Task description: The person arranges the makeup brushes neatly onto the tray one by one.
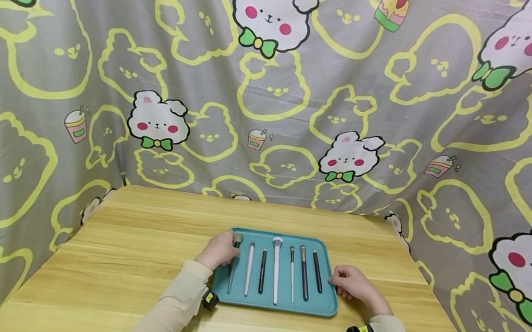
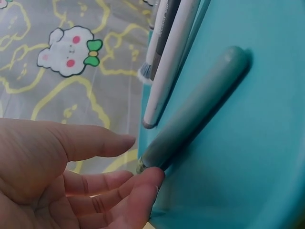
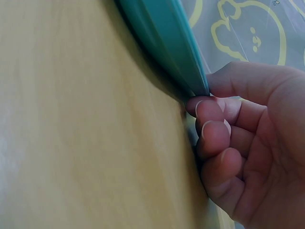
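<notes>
A teal tray (image 1: pixel 264 305) holds several makeup brushes laid side by side, handles toward me. My left hand (image 1: pixel 218 249) is over the tray's left edge, beside the green brush (image 1: pixel 231 277). In the left wrist view, the thumb stands apart from that brush's green handle (image 2: pixel 200 109), while the fingertips are right at its ferrule end. The green brush lies on the tray. My right hand (image 1: pixel 352 284) pinches the tray's right rim (image 3: pixel 193 67) between thumb and curled forefinger, the other fingers curled below it.
Right of the green brush lie a pale brush (image 1: pixel 249 274), a short black brush (image 1: pixel 263 272), a large white brush (image 1: pixel 276 276) and several more. The wooden table (image 1: pixel 147 240) extends around the tray. A patterned cloth (image 1: pixel 272 83) hangs behind and at both sides.
</notes>
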`<state>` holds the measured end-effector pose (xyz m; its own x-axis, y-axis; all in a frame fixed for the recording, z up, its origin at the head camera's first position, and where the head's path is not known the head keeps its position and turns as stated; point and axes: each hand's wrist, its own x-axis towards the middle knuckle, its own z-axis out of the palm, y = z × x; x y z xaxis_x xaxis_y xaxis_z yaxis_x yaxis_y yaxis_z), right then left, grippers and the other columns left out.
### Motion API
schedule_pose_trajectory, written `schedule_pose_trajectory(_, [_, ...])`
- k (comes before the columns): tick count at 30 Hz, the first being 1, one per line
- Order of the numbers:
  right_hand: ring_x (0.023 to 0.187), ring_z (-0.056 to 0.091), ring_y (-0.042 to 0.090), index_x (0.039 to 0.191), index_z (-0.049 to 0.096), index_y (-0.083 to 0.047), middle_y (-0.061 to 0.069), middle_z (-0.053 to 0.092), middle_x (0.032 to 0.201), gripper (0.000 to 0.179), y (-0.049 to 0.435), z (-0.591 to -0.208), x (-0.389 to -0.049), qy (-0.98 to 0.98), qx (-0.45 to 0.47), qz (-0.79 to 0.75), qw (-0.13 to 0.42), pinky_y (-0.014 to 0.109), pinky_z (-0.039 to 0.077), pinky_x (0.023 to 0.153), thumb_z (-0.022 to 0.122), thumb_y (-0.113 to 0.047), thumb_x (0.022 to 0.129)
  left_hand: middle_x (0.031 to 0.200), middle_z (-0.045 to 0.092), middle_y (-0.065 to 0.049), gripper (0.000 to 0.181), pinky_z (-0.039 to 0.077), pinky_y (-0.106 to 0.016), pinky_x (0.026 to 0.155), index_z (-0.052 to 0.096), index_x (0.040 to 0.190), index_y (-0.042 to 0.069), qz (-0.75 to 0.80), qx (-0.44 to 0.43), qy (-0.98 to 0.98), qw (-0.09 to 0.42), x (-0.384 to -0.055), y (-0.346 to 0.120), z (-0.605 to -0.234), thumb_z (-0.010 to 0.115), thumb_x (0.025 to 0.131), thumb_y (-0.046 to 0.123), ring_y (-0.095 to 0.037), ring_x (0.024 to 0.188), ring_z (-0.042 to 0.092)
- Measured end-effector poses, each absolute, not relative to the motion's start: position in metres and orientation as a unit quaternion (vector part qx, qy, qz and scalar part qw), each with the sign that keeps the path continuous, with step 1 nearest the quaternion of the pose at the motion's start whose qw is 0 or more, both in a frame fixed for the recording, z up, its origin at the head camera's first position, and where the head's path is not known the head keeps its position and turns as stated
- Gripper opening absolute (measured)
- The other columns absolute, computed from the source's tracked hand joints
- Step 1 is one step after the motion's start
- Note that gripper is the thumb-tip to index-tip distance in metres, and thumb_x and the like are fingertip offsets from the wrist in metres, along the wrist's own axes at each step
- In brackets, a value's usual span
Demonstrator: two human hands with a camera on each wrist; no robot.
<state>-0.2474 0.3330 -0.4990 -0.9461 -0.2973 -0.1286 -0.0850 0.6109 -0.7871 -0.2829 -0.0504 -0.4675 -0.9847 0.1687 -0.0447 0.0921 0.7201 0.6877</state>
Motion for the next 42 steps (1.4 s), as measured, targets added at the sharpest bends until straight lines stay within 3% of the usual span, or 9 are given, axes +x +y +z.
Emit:
schedule_pose_trajectory(10, [0.052,0.047,0.012,0.078,0.053,0.004,0.002,0.053,0.062,0.028,0.334,-0.5,-0.248,0.887,-0.108,-0.431,0.124,0.024,0.04,0.044,0.061,-0.018,0.094,0.081,0.057,-0.008,0.019,0.035,-0.027,0.054,0.061,0.103,-0.001,0.317,0.086,0.944,0.023,-0.286,-0.054,-0.463,0.063,0.09,0.013,-0.015,0.059,0.046])
schedule_pose_trajectory(14, [0.052,0.048,0.013,0.077,0.053,0.002,0.002,0.053,0.061,0.028,0.335,-0.501,-0.248,0.885,-0.105,-0.436,0.124,0.025,0.04,0.044,0.062,-0.018,0.093,0.096,0.065,-0.011,0.027,0.038,-0.029,0.057,0.062,0.112,0.0,0.307,0.081,0.948,0.025,-0.289,-0.056,-0.464,0.063,0.091,0.017,-0.016,0.064,0.05])
schedule_pose_trajectory(19, [0.052,0.048,0.013,0.077,0.053,0.001,0.002,0.053,0.062,0.027,0.336,-0.502,-0.249,0.887,-0.105,-0.431,0.125,0.025,0.041,0.044,0.062,-0.019,0.093,0.104,0.068,-0.013,0.03,0.043,-0.03,0.059,0.062,0.115,0.001,0.306,0.077,0.949,0.018,-0.291,-0.06,-0.462,0.064,0.092,0.022,-0.016,0.068,0.054])
schedule_pose_trajectory(30, [0.052,0.049,0.012,0.076,0.054,0.0,0.001,0.054,0.062,0.027,0.339,-0.503,-0.25,0.891,-0.112,-0.423,0.125,0.026,0.043,0.044,0.062,-0.019,0.093,0.081,0.064,-0.006,0.027,0.04,-0.028,0.053,0.062,0.109,0.001,0.314,0.08,0.946,-0.008,-0.287,-0.075,-0.461,0.065,0.091,0.021,-0.015,0.063,0.053])
schedule_pose_trajectory(37, [0.051,0.05,0.012,0.076,0.055,0.003,0.001,0.055,0.062,0.028,0.34,-0.501,-0.252,0.887,-0.114,-0.426,0.135,0.027,0.045,0.045,0.059,-0.018,0.095,0.085,0.065,-0.005,0.027,0.044,-0.029,0.056,0.062,0.111,0.006,0.322,0.1,0.941,-0.015,-0.287,-0.089,-0.464,0.066,0.092,0.025,-0.015,0.067,0.056])
schedule_pose_trajectory(42, [0.052,0.054,0.012,0.08,0.057,0.006,0.003,0.058,0.064,0.029,0.343,-0.497,-0.251,0.876,-0.119,-0.44,0.159,0.028,0.05,0.048,0.053,-0.017,0.097,0.097,0.068,-0.009,0.027,0.052,-0.037,0.068,0.063,0.112,0.007,0.301,0.121,0.945,-0.053,-0.288,-0.099,-0.464,0.064,0.093,0.027,-0.02,0.081,0.063])
